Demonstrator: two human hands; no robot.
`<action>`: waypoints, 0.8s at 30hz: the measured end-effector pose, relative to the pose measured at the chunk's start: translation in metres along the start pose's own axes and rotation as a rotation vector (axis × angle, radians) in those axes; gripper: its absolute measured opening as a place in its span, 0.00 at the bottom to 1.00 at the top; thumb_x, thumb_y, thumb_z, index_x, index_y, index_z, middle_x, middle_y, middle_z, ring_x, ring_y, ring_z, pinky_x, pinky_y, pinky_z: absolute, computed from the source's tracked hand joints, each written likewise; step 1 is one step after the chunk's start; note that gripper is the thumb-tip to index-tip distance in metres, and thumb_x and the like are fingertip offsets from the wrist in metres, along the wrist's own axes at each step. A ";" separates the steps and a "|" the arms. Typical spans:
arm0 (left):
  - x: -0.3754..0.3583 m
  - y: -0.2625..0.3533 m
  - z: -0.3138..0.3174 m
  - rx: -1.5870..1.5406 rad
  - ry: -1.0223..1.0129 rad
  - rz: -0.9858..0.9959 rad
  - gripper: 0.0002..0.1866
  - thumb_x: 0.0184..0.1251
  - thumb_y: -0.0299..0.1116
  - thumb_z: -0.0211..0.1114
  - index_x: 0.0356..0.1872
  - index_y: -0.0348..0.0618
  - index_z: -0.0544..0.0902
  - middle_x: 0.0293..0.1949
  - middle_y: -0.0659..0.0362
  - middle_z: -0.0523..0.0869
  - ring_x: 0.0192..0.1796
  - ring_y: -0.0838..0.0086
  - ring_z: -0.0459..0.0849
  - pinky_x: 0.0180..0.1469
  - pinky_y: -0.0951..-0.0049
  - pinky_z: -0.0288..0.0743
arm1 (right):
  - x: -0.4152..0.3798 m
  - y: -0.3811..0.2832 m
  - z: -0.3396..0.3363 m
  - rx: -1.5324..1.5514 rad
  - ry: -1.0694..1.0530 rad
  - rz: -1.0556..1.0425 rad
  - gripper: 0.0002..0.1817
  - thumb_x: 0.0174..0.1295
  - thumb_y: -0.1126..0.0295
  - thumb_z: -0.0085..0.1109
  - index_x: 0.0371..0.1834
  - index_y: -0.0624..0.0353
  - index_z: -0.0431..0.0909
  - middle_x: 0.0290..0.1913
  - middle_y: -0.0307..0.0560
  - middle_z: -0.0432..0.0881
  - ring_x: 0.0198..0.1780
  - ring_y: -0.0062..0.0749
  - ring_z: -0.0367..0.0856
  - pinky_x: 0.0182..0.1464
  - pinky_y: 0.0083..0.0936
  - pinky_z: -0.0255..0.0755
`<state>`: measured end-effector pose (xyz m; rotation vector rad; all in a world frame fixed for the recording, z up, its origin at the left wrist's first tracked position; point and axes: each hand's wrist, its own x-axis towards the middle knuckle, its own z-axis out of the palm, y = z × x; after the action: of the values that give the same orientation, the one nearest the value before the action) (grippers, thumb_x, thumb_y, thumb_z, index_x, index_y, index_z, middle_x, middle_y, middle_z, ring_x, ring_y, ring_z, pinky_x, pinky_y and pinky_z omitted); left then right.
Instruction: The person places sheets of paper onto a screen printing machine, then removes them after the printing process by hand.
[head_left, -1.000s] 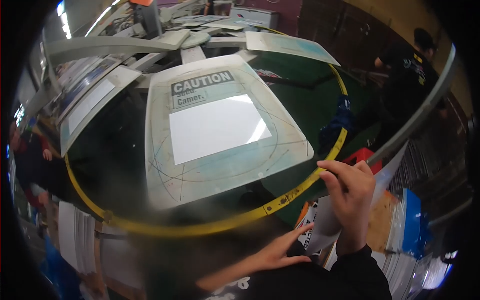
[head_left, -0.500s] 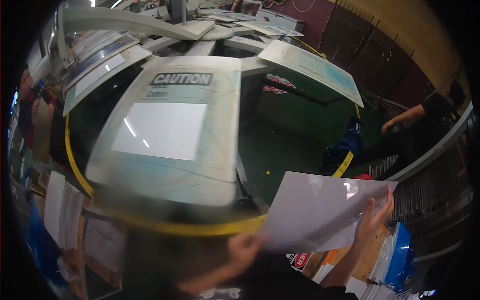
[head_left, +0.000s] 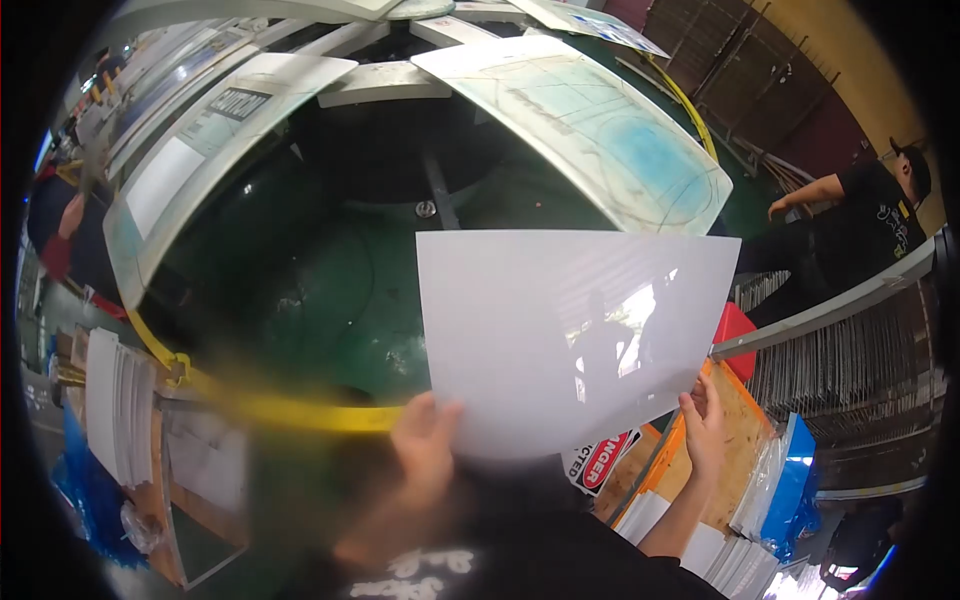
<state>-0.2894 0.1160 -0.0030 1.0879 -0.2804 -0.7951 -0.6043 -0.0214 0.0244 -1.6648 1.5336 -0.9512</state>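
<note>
A glossy white sheet (head_left: 570,340) is held up in front of me, tilted, with reflections on its right half. My left hand (head_left: 425,440) pinches its lower left corner, somewhat blurred. At the lower right edge, the fingers of my right hand (head_left: 704,415) grip the sheet. Beyond its top edge lies a pale platen (head_left: 600,130) with blue stains. Another platen (head_left: 235,150) on the left carries a white sheet (head_left: 165,185) under a dark printed caution label.
A yellow ring rail (head_left: 310,413) curves around the machine. Stacked sheets (head_left: 118,410) stand at lower left. An orange-edged wooden table (head_left: 735,440) and a red-and-white danger sign (head_left: 603,465) are at lower right. One person (head_left: 880,210) is at right, another (head_left: 70,225) at left.
The platens have swung round to the left, the caution one moving away from the centre. The held sheet has moved up and left and become more level, and both hands have shifted left with it.
</note>
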 end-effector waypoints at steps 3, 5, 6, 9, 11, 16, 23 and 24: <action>0.008 0.002 -0.012 0.032 0.022 0.126 0.10 0.63 0.21 0.61 0.45 0.30 0.76 0.38 0.55 0.85 0.39 0.81 0.82 0.44 0.83 0.73 | 0.005 -0.013 0.023 -0.079 0.029 0.004 0.29 0.58 0.63 0.63 0.60 0.66 0.67 0.46 0.49 0.77 0.49 0.34 0.75 0.54 0.29 0.67; 0.012 0.010 -0.018 0.105 0.053 0.155 0.13 0.63 0.20 0.61 0.48 0.28 0.75 0.43 0.53 0.83 0.45 0.76 0.80 0.51 0.78 0.72 | 0.004 -0.038 0.040 -0.192 0.062 0.022 0.30 0.56 0.62 0.65 0.58 0.67 0.68 0.46 0.50 0.76 0.48 0.35 0.75 0.53 0.30 0.67; 0.014 0.016 -0.022 0.143 0.072 0.167 0.14 0.62 0.19 0.61 0.50 0.27 0.75 0.46 0.52 0.82 0.48 0.74 0.80 0.54 0.76 0.72 | 0.006 -0.035 0.047 -0.201 0.071 -0.032 0.30 0.55 0.62 0.65 0.58 0.67 0.68 0.47 0.51 0.76 0.48 0.37 0.75 0.53 0.31 0.67; 0.025 0.038 -0.022 0.216 0.031 0.259 0.21 0.64 0.19 0.58 0.58 0.25 0.68 0.51 0.49 0.79 0.54 0.73 0.77 0.59 0.75 0.68 | 0.014 -0.031 0.068 -0.222 0.097 -0.201 0.30 0.53 0.62 0.67 0.56 0.67 0.69 0.48 0.53 0.74 0.49 0.40 0.74 0.54 0.33 0.66; 0.037 0.043 -0.031 0.353 -0.039 0.324 0.28 0.61 0.21 0.62 0.62 0.26 0.64 0.55 0.45 0.76 0.57 0.68 0.76 0.60 0.73 0.66 | 0.023 -0.038 0.082 -0.232 0.111 -0.317 0.31 0.52 0.62 0.67 0.56 0.66 0.69 0.49 0.54 0.73 0.50 0.43 0.73 0.55 0.34 0.65; 0.081 0.073 -0.057 0.947 -0.314 0.439 0.37 0.55 0.36 0.69 0.63 0.31 0.65 0.59 0.40 0.72 0.65 0.49 0.66 0.64 0.61 0.60 | 0.065 -0.053 0.109 -0.329 0.064 -0.339 0.34 0.49 0.60 0.69 0.57 0.66 0.68 0.51 0.54 0.72 0.55 0.44 0.71 0.58 0.35 0.63; 0.175 0.108 -0.081 1.274 -0.409 0.550 0.43 0.48 0.56 0.69 0.64 0.41 0.69 0.68 0.46 0.61 0.73 0.41 0.39 0.69 0.42 0.33 | 0.125 -0.086 0.172 -0.285 0.122 -0.327 0.35 0.48 0.53 0.70 0.53 0.67 0.72 0.51 0.56 0.73 0.54 0.45 0.73 0.57 0.35 0.64; 0.188 0.111 -0.083 1.348 -0.363 0.561 0.44 0.47 0.58 0.69 0.64 0.43 0.70 0.70 0.49 0.59 0.73 0.41 0.37 0.69 0.41 0.31 | 0.132 -0.093 0.182 -0.295 0.147 -0.328 0.35 0.48 0.52 0.70 0.53 0.67 0.72 0.51 0.56 0.73 0.54 0.45 0.73 0.57 0.35 0.65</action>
<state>-0.0627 0.0666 0.0235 1.9526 -1.5033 -0.1953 -0.3946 -0.1452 0.0214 -2.1471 1.5859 -1.0748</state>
